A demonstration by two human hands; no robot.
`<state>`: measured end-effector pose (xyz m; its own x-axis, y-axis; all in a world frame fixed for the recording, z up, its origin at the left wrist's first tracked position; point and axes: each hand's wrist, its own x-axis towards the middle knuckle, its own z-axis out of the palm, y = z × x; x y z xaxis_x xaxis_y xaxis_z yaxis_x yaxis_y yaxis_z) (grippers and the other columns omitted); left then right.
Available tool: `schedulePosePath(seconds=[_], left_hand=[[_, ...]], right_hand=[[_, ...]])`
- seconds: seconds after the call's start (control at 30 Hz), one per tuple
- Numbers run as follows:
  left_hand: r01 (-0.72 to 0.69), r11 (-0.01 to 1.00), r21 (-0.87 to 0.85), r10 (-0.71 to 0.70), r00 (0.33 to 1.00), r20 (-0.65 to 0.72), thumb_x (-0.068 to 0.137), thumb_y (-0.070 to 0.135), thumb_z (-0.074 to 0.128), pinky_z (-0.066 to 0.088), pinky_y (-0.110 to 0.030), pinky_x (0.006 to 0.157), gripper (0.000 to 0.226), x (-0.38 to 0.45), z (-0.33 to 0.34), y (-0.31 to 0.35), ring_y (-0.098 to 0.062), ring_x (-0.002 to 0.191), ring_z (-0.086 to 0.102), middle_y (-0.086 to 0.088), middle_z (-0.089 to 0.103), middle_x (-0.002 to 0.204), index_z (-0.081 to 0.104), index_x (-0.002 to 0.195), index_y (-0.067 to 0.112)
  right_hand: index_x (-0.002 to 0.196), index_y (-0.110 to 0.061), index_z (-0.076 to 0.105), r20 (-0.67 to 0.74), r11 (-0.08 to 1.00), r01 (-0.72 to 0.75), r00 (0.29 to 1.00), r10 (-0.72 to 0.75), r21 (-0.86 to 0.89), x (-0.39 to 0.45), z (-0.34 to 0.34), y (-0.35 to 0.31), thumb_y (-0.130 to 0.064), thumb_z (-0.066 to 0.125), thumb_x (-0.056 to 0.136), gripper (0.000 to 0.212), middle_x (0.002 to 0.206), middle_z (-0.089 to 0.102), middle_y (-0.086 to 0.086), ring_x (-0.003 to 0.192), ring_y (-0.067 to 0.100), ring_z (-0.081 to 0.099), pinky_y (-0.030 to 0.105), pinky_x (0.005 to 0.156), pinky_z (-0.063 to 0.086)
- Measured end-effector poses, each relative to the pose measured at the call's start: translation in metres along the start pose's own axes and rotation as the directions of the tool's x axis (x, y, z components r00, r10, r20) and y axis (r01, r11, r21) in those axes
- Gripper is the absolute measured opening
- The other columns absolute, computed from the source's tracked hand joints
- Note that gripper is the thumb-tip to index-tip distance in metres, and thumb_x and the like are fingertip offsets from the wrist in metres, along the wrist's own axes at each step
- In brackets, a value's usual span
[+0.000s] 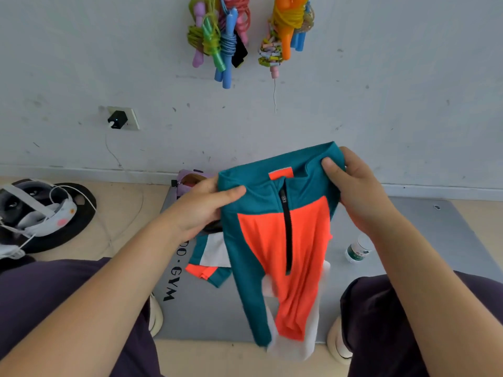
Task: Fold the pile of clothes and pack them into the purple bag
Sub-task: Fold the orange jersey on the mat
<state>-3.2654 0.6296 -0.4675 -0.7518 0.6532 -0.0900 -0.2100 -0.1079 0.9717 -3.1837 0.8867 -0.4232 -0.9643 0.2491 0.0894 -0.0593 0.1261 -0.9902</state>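
Observation:
A teal, orange and white zip-neck top [283, 240] hangs in the air in front of me, its front and black zip facing the camera. My left hand [206, 208] grips its left shoulder and my right hand [353, 186] grips its right shoulder near the collar. Under it, on the grey mat [408, 227], lies another garment [211, 257] in the same teal, white and orange, partly hidden. The purple bag [190, 179] stands by the wall behind my left hand, mostly hidden.
A small plastic bottle [358, 250] lies on the mat to the right. A headset with cables [40, 210] rests on a black disc at the left. Jump ropes [217, 39] hang on the wall. My knees and shoes frame the mat.

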Motion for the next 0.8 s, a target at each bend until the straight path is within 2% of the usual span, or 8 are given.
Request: schedulePosePath(seconds=[0.07,0.2,0.33,0.4,0.47,0.6,0.73,0.8], left_hand=[[-0.095,0.984,0.154,0.117,0.982,-0.145,0.091,0.021,0.065,0.055,-0.022,0.082,0.022,0.002,-0.003,0.001,-0.012,0.108,0.068,0.006,0.072,0.115,0.065,0.113,0.024],[-0.088,0.916,0.391,0.222,0.923,-0.314,0.094,0.029,0.063,0.053,-0.044,0.096,0.01,0.0,-0.004,-0.003,-0.018,0.1,0.07,0.005,0.076,0.103,0.072,0.097,0.029],[0.184,0.759,0.625,-0.145,0.983,-0.114,0.083,0.041,0.074,0.05,-0.041,0.1,0.025,-0.005,-0.006,-0.015,-0.006,0.102,0.068,0.015,0.074,0.105,0.074,0.106,0.031],[0.188,0.767,0.614,-0.179,0.981,-0.077,0.088,0.029,0.071,0.049,-0.037,0.102,0.021,-0.006,-0.004,-0.019,-0.001,0.102,0.067,0.018,0.073,0.106,0.072,0.109,0.031],[0.138,0.855,0.499,-0.072,0.986,-0.148,0.091,0.025,0.067,0.048,-0.037,0.103,0.016,-0.006,-0.004,-0.017,-0.004,0.101,0.068,0.013,0.074,0.106,0.072,0.106,0.027],[-0.028,0.943,0.333,0.127,0.952,-0.279,0.08,0.048,0.068,0.043,-0.039,0.082,0.033,-0.011,-0.006,0.0,-0.016,0.082,0.059,-0.001,0.068,0.087,0.067,0.083,0.016],[-0.11,0.94,0.323,0.174,0.969,-0.176,0.074,0.058,0.07,0.046,-0.025,0.071,0.035,-0.016,-0.005,0.01,-0.01,0.075,0.061,0.004,0.067,0.08,0.066,0.077,0.023],[-0.062,0.934,0.351,0.112,0.986,-0.124,0.073,0.064,0.067,0.05,-0.021,0.084,0.041,-0.019,-0.004,0.014,-0.006,0.093,0.067,0.008,0.074,0.097,0.075,0.089,0.027]], right_hand=[[0.104,-0.008,0.058,-0.021,0.992,0.001,1.0,-0.004,-0.128,0.001,-0.002,0.004,-0.021,0.051,0.1,0.016,0.1,0.066,0.016,0.088,0.017,0.061,0.041,0.082,0.048],[0.098,-0.013,0.06,-0.041,0.984,0.018,0.999,-0.026,-0.18,-0.002,0.001,0.004,-0.025,0.054,0.096,0.014,0.092,0.069,0.008,0.083,0.019,0.064,0.042,0.079,0.052],[0.099,-0.015,0.06,-0.098,0.987,0.024,0.994,-0.04,-0.158,-0.003,0.0,0.002,-0.03,0.054,0.093,0.017,0.098,0.069,0.013,0.087,0.026,0.067,0.051,0.086,0.053],[0.098,-0.017,0.062,-0.107,0.988,0.026,0.993,-0.043,-0.154,-0.003,-0.004,0.001,-0.026,0.054,0.096,0.012,0.092,0.07,0.007,0.085,0.017,0.066,0.047,0.084,0.054],[0.1,-0.017,0.064,-0.108,0.986,0.025,0.993,-0.043,-0.167,-0.002,-0.009,0.001,-0.024,0.054,0.098,0.013,0.096,0.071,0.006,0.087,0.016,0.066,0.042,0.084,0.054],[0.092,-0.014,0.069,-0.102,0.965,0.009,0.994,-0.036,-0.261,-0.002,-0.018,0.001,-0.028,0.053,0.098,0.022,0.084,0.073,-0.001,0.073,0.004,0.063,0.017,0.064,0.051],[0.087,-0.007,0.063,-0.093,0.914,-0.019,0.995,-0.021,-0.405,-0.002,-0.022,0.003,-0.035,0.05,0.099,0.034,0.076,0.062,0.003,0.069,0.012,0.053,0.03,0.063,0.042],[0.088,-0.006,0.063,-0.091,0.918,-0.008,0.995,-0.031,-0.397,-0.003,-0.022,0.003,-0.035,0.048,0.099,0.034,0.078,0.06,0.004,0.073,0.014,0.052,0.033,0.067,0.04]])
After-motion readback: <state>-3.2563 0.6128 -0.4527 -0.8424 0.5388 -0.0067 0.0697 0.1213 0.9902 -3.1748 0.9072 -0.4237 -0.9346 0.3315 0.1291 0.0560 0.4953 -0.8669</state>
